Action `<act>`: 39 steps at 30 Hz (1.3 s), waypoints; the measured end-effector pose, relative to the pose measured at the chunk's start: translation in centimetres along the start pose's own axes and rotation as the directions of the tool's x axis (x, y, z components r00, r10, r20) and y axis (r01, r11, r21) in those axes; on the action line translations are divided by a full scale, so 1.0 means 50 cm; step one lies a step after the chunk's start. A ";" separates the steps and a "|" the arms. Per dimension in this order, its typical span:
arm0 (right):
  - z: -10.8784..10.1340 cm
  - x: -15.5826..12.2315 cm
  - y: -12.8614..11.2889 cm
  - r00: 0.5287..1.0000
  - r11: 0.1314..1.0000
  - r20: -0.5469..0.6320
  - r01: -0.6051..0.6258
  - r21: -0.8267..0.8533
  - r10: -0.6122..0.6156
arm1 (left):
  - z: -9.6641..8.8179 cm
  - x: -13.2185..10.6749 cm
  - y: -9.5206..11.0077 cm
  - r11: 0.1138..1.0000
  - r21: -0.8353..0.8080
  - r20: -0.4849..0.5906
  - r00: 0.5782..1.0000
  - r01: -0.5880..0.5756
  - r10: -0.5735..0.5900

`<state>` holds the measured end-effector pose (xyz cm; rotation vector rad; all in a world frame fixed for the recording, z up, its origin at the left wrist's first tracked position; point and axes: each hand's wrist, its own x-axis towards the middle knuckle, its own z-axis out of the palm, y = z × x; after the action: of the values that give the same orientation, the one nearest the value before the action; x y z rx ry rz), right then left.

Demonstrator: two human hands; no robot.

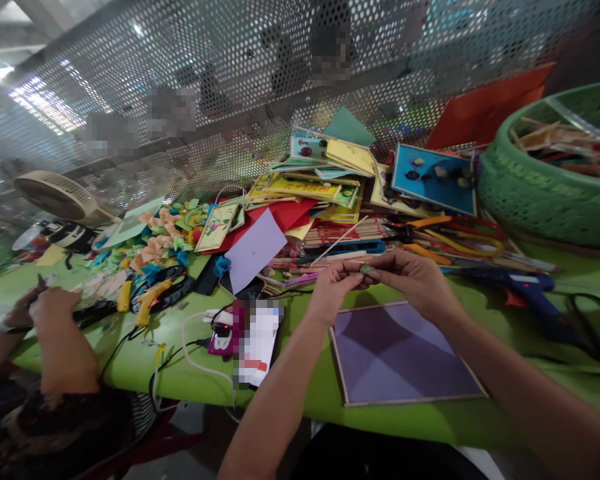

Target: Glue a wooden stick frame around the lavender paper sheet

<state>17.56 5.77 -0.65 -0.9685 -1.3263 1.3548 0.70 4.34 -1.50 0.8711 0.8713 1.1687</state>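
Observation:
My left hand (334,285) and my right hand (414,275) meet above the green table (300,393), fingertips pinched together on a small greenish paper piece (367,269). Both hands are closed on it. Directly below them lies a purple board with a wooden frame (400,353). A thin wooden stick (339,240) lies just beyond my left hand.
A pile of colourful cards and papers (325,183) fills the back. A green basket (555,180) stands at the right, a blue glue gun (525,290) beside it. Another person's hands (45,313) work at the left near scissors and paper flowers (160,233). A phone (257,340) lies with cables.

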 end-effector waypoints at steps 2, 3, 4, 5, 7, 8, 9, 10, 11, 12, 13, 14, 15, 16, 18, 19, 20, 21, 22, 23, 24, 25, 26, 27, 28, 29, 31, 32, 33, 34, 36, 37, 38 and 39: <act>0.000 -0.001 0.000 1.000 1.000 -0.002 -0.006 0.007 0.006 | -0.001 0.000 -0.002 1.000 -0.017 0.006 1.000 0.011 -0.011; 0.000 -0.001 0.000 1.000 1.000 -0.004 -0.009 0.010 0.009 | -0.002 0.000 -0.002 0.999 -0.026 0.012 1.000 0.020 -0.019; 0.000 -0.001 0.000 1.000 1.000 -0.007 -0.012 0.010 0.012 | -0.002 0.000 -0.002 0.999 -0.036 0.019 0.999 0.028 -0.027; 0.000 -0.001 -0.001 1.000 1.000 -0.009 -0.014 0.009 0.014 | -0.002 0.000 -0.001 0.998 -0.045 0.024 0.999 0.034 -0.033; 0.000 -0.001 -0.001 1.000 1.000 -0.015 -0.012 0.007 0.012 | -0.001 -0.001 0.000 0.997 -0.063 0.028 0.999 0.045 -0.044; 0.000 -0.001 -0.001 1.000 1.000 -0.018 -0.012 0.010 0.012 | -0.001 -0.001 0.001 0.996 -0.071 0.028 0.998 0.052 -0.050; 0.000 -0.002 -0.001 1.000 1.000 -0.021 -0.012 0.016 0.013 | 0.000 -0.001 0.002 0.995 -0.078 0.026 0.998 0.060 -0.058; 0.001 -0.002 -0.001 1.000 1.000 -0.023 -0.013 0.023 0.013 | 0.000 -0.002 0.002 0.994 -0.084 0.024 0.998 0.068 -0.066; 0.001 -0.002 -0.001 1.000 0.999 -0.023 -0.012 0.030 0.013 | 0.000 -0.002 0.002 0.993 -0.089 0.022 0.997 0.074 -0.072; 0.002 -0.003 -0.001 1.000 0.999 -0.021 -0.012 0.034 0.013 | 0.001 -0.002 0.002 0.993 -0.094 0.021 0.997 0.078 -0.076; 0.003 -0.003 -0.001 1.000 0.999 -0.019 -0.013 0.033 0.014 | 0.001 -0.003 0.002 0.992 -0.098 0.021 0.997 0.080 -0.078; 0.004 -0.003 -0.001 1.000 0.999 -0.020 -0.013 0.031 0.013 | 0.000 -0.003 0.002 0.992 -0.102 0.022 0.997 0.080 -0.078; 0.005 -0.003 -0.001 1.000 1.000 -0.022 -0.011 0.029 0.012 | 0.000 -0.003 0.002 0.991 -0.104 0.023 0.997 0.080 -0.078; 0.006 -0.003 -0.001 1.000 1.000 -0.025 -0.009 0.030 0.010 | 0.000 -0.003 0.002 0.991 -0.106 0.022 0.997 0.080 -0.078; 0.008 -0.003 -0.001 0.999 0.999 -0.032 -0.002 0.035 0.004 | -0.001 -0.003 0.000 0.991 -0.109 0.019 0.997 0.081 -0.079; 0.009 -0.003 -0.001 0.999 0.999 -0.033 0.001 0.037 0.000 | -0.001 -0.002 -0.001 0.991 -0.111 0.015 0.997 0.079 -0.078; 0.010 -0.004 -0.001 0.999 0.999 -0.032 0.005 0.037 -0.004 | -0.001 -0.002 -0.002 0.991 -0.115 0.009 0.997 0.076 -0.075; 0.011 -0.004 0.000 0.999 0.999 -0.032 0.007 0.036 -0.006 | -0.001 -0.001 -0.003 0.990 -0.118 0.003 0.997 0.072 -0.072; 0.012 -0.004 0.000 0.999 0.999 -0.033 0.009 0.034 -0.008 | -0.001 -0.001 -0.005 0.990 -0.121 -0.003 0.998 0.067 -0.068; 0.012 -0.004 0.000 0.999 0.999 -0.033 0.010 0.031 -0.009 | 0.000 -0.001 -0.005 0.990 -0.123 -0.009 0.998 0.063 -0.065; 0.012 -0.004 0.001 0.999 1.000 -0.036 0.010 0.027 -0.009 | 0.002 -0.001 -0.006 0.990 -0.125 -0.016 0.998 0.059 -0.061; 0.012 -0.004 0.002 0.999 1.000 -0.041 0.011 0.021 -0.010 | 0.003 -0.001 -0.006 0.991 -0.126 -0.021 0.998 0.055 -0.058; 0.011 -0.004 0.003 0.999 1.000 -0.048 0.012 0.016 -0.011 | 0.005 -0.001 -0.006 0.991 -0.126 -0.023 0.998 0.052 -0.055; 0.010 -0.003 0.004 0.998 1.000 -0.058 0.011 0.013 -0.010 | 0.007 -0.002 -0.006 0.991 -0.127 -0.023 0.998 0.049 -0.053; 0.009 -0.002 0.005 0.998 1.000 -0.069 0.010 0.014 -0.009 | 0.009 -0.003 -0.005 0.990 -0.130 -0.021 0.998 0.048 -0.051; 0.008 -0.002 0.006 0.997 1.000 -0.079 0.008 0.016 -0.007 | 0.010 -0.004 -0.004 0.990 -0.134 -0.019 0.999 0.048 -0.051; 0.007 -0.001 0.009 0.995 1.000 -0.095 0.009 0.021 -0.007 | 0.013 -0.006 -0.003 0.987 -0.150 -0.019 0.998 0.052 -0.055; 0.007 -0.001 0.010 0.995 1.000 -0.100 0.012 0.021 -0.010 | 0.014 -0.007 -0.002 0.986 -0.159 -0.020 0.998 0.055 -0.058; 0.007 -0.001 0.011 0.995 1.000 -0.101 0.018 0.020 -0.016 | 0.015 -0.007 -0.002 0.984 -0.168 -0.020 0.998 0.057 -0.061; 0.008 -0.001 0.012 0.994 1.000 -0.104 0.026 0.018 -0.024 | 0.015 -0.008 -0.002 0.982 -0.177 -0.020 0.998 0.058 -0.062; 0.010 -0.003 0.012 0.993 0.999 -0.110 0.039 0.011 -0.038 | 0.016 -0.009 -0.002 0.980 -0.193 -0.016 0.998 0.055 -0.059; 0.011 -0.004 0.012 0.993 0.999 -0.114 0.046 0.006 -0.045 | 0.015 -0.009 -0.003 0.979 -0.199 -0.014 0.998 0.052 -0.056; 0.013 -0.005 0.011 0.992 0.999 -0.116 0.052 0.003 -0.051 | 0.015 -0.008 -0.005 0.978 -0.205 -0.014 0.998 0.050 -0.054; 0.014 -0.006 0.010 0.992 0.998 -0.116 0.057 0.003 -0.056 | 0.015 -0.008 -0.006 0.977 -0.210 -0.017 0.999 0.047 -0.051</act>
<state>16.88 5.38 -1.11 -0.9832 -1.2523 1.2403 1.43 3.81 -1.42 0.6624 0.7680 1.2049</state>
